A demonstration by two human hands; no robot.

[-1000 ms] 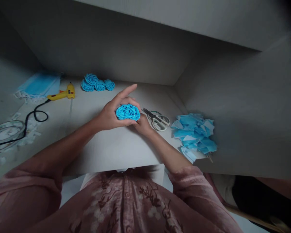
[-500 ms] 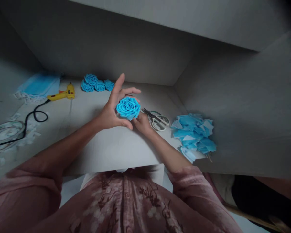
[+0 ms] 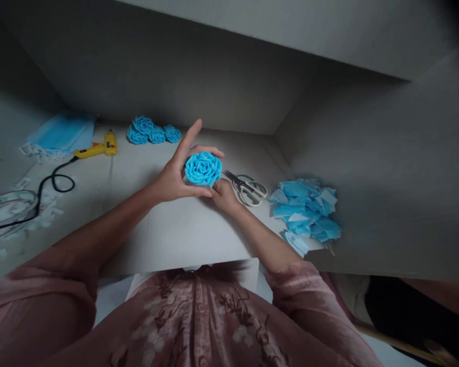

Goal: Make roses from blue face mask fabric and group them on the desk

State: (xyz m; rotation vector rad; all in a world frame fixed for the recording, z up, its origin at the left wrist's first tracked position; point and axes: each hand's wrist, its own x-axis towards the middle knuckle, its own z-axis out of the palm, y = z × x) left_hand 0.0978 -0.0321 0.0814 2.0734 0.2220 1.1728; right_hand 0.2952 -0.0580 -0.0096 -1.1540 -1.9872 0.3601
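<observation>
A rolled blue rose (image 3: 203, 169), which looks made of face-mask fabric, is between my two hands with its spiral face up. My left hand (image 3: 176, 173) curves around its rim, the thumb along the near edge and the middle fingers along the far edge. Its index finger points up, away from the petals. My right hand (image 3: 225, 194) is closed under the rose's right side, gripping it from below; those fingertips are hidden. Scissors (image 3: 250, 191) with white handles lie just right of my right hand.
Several finished blue roses (image 3: 143, 130) sit at the back. Further left are a yellow glue gun (image 3: 95, 149) with a looping black cord (image 3: 53, 176), and stacked blue masks (image 3: 61, 133). Blue fabric pieces (image 3: 306, 209) are heaped on the right. Board walls enclose the worktop.
My left hand has closed in around the rose's rim, its thumb and fingers nearer the petals. The rose has tilted and shifted slightly right.
</observation>
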